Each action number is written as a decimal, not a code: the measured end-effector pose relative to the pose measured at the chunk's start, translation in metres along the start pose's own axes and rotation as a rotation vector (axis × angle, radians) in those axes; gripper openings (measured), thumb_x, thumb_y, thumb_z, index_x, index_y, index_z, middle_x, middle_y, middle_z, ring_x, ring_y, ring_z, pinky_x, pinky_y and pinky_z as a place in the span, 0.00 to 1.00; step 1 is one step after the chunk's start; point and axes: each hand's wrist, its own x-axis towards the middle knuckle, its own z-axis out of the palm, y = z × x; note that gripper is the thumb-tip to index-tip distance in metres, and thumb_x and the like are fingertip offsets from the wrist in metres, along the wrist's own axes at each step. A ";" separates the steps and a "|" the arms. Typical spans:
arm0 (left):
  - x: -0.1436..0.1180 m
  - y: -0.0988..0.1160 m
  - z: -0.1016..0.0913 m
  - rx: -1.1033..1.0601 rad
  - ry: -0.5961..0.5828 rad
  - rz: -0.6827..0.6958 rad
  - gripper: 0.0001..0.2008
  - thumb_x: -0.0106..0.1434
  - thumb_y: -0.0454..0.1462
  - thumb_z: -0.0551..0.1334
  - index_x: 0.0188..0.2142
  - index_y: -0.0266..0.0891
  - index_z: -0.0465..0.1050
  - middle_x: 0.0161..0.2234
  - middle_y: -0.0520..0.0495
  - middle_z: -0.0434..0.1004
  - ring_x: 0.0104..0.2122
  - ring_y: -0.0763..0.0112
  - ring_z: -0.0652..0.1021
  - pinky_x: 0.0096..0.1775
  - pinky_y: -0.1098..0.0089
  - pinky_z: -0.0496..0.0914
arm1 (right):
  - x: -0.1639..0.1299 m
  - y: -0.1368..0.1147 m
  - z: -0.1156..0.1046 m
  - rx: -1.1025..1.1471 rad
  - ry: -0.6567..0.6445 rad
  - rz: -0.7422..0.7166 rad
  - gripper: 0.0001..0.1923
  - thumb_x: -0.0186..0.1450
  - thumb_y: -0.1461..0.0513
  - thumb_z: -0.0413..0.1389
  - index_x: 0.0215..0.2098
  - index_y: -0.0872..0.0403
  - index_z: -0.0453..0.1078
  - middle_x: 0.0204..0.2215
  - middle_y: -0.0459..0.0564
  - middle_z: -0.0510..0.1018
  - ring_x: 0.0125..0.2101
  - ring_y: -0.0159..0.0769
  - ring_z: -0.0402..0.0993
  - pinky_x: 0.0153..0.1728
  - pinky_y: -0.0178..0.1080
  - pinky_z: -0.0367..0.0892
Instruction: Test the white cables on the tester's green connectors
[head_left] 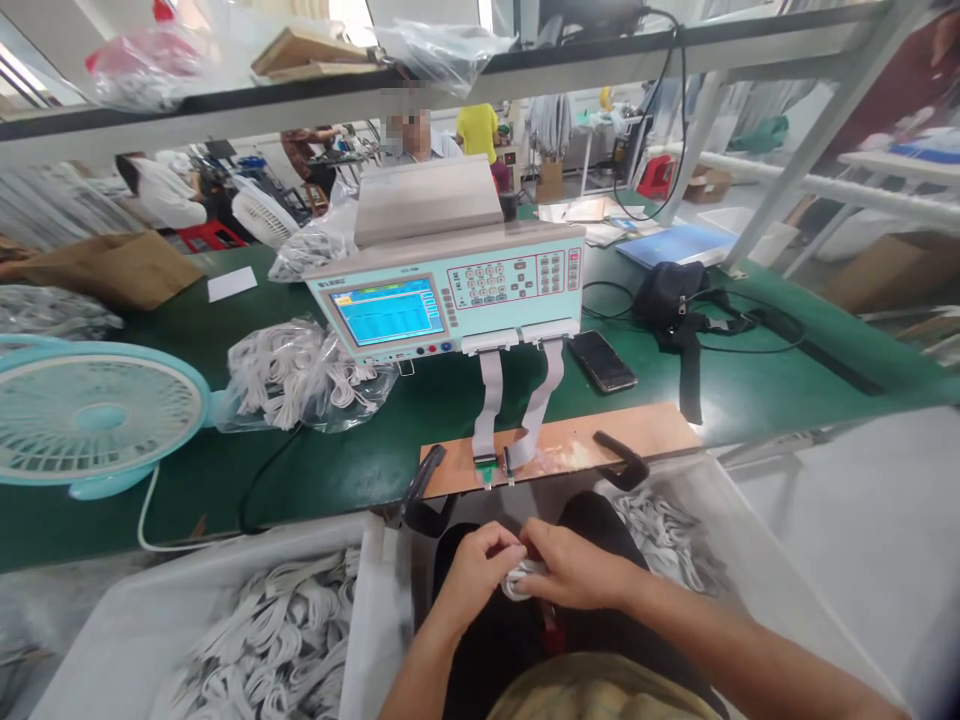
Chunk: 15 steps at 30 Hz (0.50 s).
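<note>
At the far left a turquoise desk fan [90, 415] is cut off by the frame edge, standing on the green tabletop [360, 455]. Below it, in the lower left, one white bin [135, 625] holds a heap of coiled white flat cables – too tangled to count. Just right of the fan lies a clear plastic bag [300, 375] stuffed with more white cables. At centre stands one cable tester [450, 290] with a lit blue screen; two grey ribbon cables [491, 400] drop from its front to a brown board [570, 445] at the tabletop's near edge. In the lower middle of the frame the left hand [476, 570] and right hand [574, 565] meet over the lap, fingers pressed together, pinching a small white cable coil [517, 580] – mostly hidden between them. One black phone [602, 361] lies right of the tester, a black pouch [671, 295] beyond it. A second bin [667, 530] with cables shows at right, partly hidden by the right forearm.
</note>
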 end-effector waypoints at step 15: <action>0.025 -0.026 0.030 -0.546 0.463 -0.066 0.16 0.48 0.45 0.68 0.31 0.34 0.74 0.16 0.57 0.67 0.14 0.82 0.63 0.15 0.79 0.56 | 0.029 0.016 0.023 0.539 0.591 0.147 0.10 0.63 0.57 0.51 0.26 0.53 0.62 0.22 0.43 0.65 0.24 0.31 0.61 0.26 0.32 0.60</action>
